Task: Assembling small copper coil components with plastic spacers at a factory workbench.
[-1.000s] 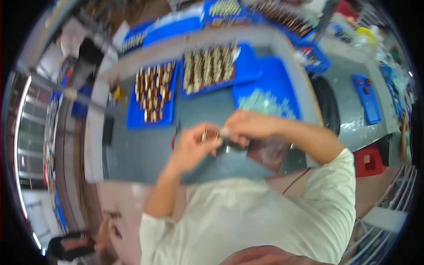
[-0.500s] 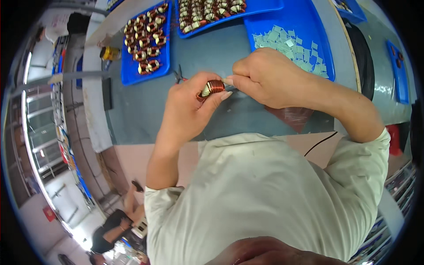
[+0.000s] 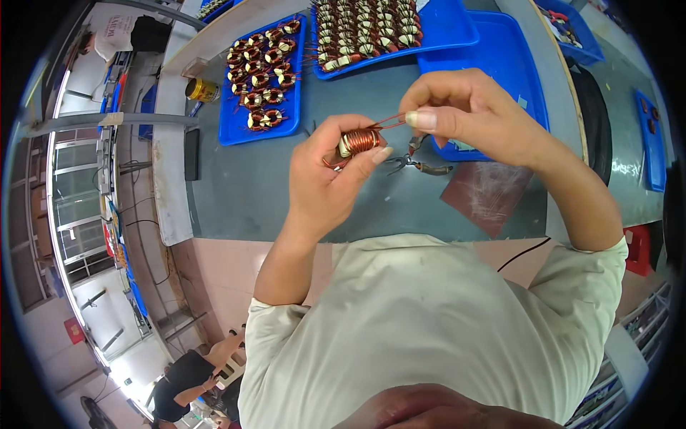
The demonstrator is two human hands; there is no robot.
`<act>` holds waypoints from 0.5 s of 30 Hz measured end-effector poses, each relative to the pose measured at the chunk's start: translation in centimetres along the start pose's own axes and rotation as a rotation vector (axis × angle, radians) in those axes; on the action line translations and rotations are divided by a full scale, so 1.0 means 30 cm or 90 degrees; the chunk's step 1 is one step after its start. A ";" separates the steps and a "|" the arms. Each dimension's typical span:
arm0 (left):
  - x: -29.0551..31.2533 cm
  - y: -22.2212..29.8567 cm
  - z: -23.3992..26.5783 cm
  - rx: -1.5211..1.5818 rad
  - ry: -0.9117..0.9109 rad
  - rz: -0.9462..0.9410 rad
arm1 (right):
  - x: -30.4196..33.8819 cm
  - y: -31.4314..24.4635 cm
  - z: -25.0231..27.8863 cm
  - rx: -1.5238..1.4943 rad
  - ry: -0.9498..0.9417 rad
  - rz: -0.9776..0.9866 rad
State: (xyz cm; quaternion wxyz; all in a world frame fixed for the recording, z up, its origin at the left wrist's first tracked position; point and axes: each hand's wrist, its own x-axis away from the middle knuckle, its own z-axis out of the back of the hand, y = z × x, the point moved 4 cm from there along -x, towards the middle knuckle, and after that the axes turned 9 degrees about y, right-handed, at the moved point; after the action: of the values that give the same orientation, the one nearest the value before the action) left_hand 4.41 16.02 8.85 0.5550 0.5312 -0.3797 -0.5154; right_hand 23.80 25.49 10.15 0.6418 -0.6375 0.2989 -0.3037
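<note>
Copper-wound rounded coil with a pale cream end (image 3: 359,142): held above the grey tabletop (image 3: 264,211); its underside is hidden by the grip.
Left hand (image 3: 323,171): thumb and forefinger clamped on the coil; the other fingers are largely out of sight behind it.
Thin reddish wire leads (image 3: 390,121): run from the coil's upper end to the right hand.
Right hand (image 3: 477,118): thumb and fingertip together, pinching the leads; their ends are covered.
Dark-handled metal pliers (image 3: 424,167): on the tabletop, one handle reaching up near the right hand.
Brown square sheet (image 3: 488,194): flat, below the right wrist.
Right blue plastic tray (image 3: 493,46): pale green slips (image 3: 461,145) mostly hidden behind the right hand.
Left blue plastic tray (image 3: 287,129): rows of finished-looking ring coils (image 3: 261,71).
Middle blue plastic tray (image 3: 449,27): crowded with similar coils, cut off by the upper edge.
Person in dark clothing (image 3: 180,382): far lower left, partly cropped.
</note>
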 end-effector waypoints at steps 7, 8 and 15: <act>-0.001 -0.005 -0.014 0.026 0.018 0.019 | 0.006 0.005 -0.009 0.072 -0.034 -0.018; -0.001 -0.009 -0.014 0.016 0.011 0.026 | 0.005 0.007 -0.010 0.092 -0.028 -0.003; 0.016 -0.014 -0.041 0.107 0.054 0.030 | -0.001 0.059 -0.044 -0.094 -0.008 -0.080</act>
State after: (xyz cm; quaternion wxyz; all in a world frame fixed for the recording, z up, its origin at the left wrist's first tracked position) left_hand 5.63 15.84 8.19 0.5359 0.5881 -0.4105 -0.4454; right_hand 22.78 24.68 8.38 0.5742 -0.7027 0.2759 -0.3168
